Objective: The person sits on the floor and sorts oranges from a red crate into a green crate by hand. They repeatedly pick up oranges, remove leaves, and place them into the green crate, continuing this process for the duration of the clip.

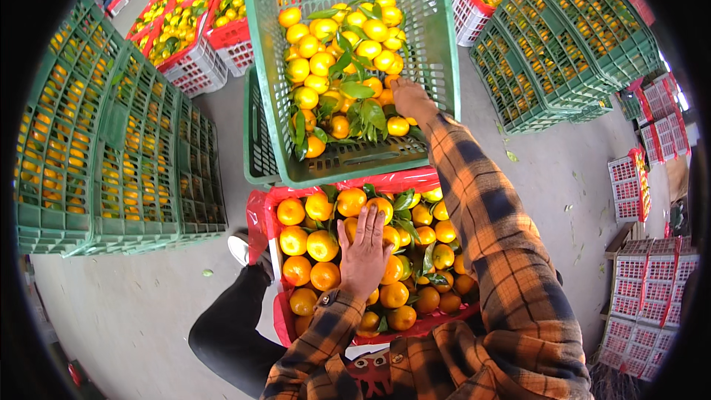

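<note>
A white plastic crate lined with red film stands before me, filled with mandarins and some green leaves. My left hand lies flat on this fruit, fingers spread, gripping nothing that I can see. Just beyond, a green plastic crate holds a heap of mandarins with leafy sprigs among them. My right hand reaches into it at the heap's right side. Its fingertips touch an orange mandarin; whether they grip it is hard to see.
Another green crate sits beneath the tilted-looking one. Stacked green crates of fruit rise at left and right. Red-lined white crates stand behind. White crates are piled at lower right. Loose leaves lie on the concrete floor.
</note>
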Available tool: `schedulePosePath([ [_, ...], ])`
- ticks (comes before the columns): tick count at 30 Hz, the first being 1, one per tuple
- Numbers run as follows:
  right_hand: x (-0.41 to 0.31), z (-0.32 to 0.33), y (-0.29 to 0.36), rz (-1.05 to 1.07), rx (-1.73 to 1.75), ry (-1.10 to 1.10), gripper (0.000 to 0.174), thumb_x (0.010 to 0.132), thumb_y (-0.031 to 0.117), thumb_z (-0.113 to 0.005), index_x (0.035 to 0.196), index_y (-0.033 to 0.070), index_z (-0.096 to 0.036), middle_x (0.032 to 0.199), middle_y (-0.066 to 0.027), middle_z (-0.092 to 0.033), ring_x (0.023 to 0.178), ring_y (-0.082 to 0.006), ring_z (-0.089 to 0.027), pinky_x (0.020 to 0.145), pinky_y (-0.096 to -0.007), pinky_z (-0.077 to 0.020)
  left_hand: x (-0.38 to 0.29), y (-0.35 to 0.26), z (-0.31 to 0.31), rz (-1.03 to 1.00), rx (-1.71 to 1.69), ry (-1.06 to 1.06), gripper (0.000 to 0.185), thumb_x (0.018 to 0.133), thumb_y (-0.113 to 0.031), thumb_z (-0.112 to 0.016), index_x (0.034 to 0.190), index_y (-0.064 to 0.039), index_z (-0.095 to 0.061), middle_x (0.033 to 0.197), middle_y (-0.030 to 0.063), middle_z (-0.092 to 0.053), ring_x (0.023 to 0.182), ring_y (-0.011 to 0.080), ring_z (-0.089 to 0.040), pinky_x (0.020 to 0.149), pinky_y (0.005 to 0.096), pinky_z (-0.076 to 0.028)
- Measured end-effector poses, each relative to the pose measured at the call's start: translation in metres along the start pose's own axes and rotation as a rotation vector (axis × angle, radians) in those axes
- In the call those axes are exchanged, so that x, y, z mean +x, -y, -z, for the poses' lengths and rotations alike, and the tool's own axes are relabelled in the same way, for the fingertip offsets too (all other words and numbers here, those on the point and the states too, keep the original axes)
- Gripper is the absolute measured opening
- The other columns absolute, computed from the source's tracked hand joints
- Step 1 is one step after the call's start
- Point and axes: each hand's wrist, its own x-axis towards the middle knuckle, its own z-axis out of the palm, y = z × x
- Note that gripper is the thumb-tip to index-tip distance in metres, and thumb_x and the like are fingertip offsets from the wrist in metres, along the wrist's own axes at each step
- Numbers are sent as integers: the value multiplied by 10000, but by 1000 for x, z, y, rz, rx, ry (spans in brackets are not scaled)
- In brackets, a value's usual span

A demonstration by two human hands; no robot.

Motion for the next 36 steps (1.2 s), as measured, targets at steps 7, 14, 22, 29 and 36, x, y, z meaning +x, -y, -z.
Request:
schedulePosePath([
  [7, -62, 76, 21, 105, 577, -481, 582, 801, 330, -784, 1226, -24, -601, 1115, -220, -627, 1057, -354, -621, 937, -425, -493, -9, 9, -1, 27, 5, 20, 727, 957, -364, -573, 1554, -61, -290, 1654, 92, -223, 1546, 234, -147, 1191, 648, -116],
  [14, -251, 70, 55, -488, 1370, 267, 773, 913, 606, -629, 1375, 5, -477, 1058, -115, -652, 790, -172, -654, 597, -285, -528, 3, 1, -10, 8, 69, -49, 698, 937, -344, -611, 1516, -45, -360, 1626, 88, -298, 1536, 245, -190, 1188, 657, -101],
  [22, -254, -16, 78, -632, 1845, 38, 628, 898, 216, -760, 1376, -88, -489, 1035, -86, -668, 846, -143, -653, 701, -262, -556, 1, 4, -6, 13, 96, -22, 709, 945, -350, -602, 1525, -43, -334, 1626, 99, -284, 1531, 250, -193, 1194, 636, -88],
  [29, -252, -20, 89, -653, 1791, -111, 397, 863, 118, -794, 1163, -66, -610, 994, -76, -685, 828, -127, -651, 714, -268, -564, -2, 4, -6, 34, 60, -45, 678, 944, -362, -606, 1497, -42, -378, 1595, 105, -340, 1507, 268, -249, 1189, 635, -109],
  [36, -251, -38, 78, -620, 1772, -52, 394, 880, 116, -778, 1175, -66, -590, 1045, -104, -690, 910, -174, -674, 766, -308, -580, 34, -5, 20, 57, -40, -225, 673, 912, -355, -667, 1478, -93, -414, 1530, 106, -422, 1370, 286, -424, 1131, 571, -253],
])
